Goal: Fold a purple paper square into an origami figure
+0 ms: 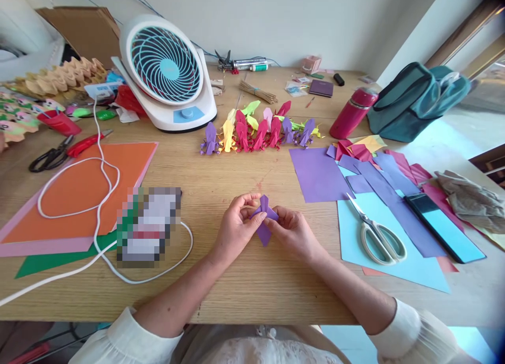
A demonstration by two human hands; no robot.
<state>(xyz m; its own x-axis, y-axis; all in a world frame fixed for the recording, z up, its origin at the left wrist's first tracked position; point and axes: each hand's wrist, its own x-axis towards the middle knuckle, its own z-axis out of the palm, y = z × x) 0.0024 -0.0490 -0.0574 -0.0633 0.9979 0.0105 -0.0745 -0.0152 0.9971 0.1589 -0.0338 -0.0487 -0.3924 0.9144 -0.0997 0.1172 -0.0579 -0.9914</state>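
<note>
pixelated thing [150, 224]: total mush, can't make it out
purple folded paper [264, 236]: middle's behind fingers [258, 219]
white cable [97, 216]: runs off the left edge

Legible text: none. Fan hub [169, 69]: faint central mark — too small to read. Fan control panel [188, 114]: any marking around the knob cannot be resolved. Booklet [321, 88], dark purple, toward the rear of the bench [236, 177]: any cover print is too small to read. Device at left [152, 224]: upper face pixelated, red band included — content cannot be read.
</note>
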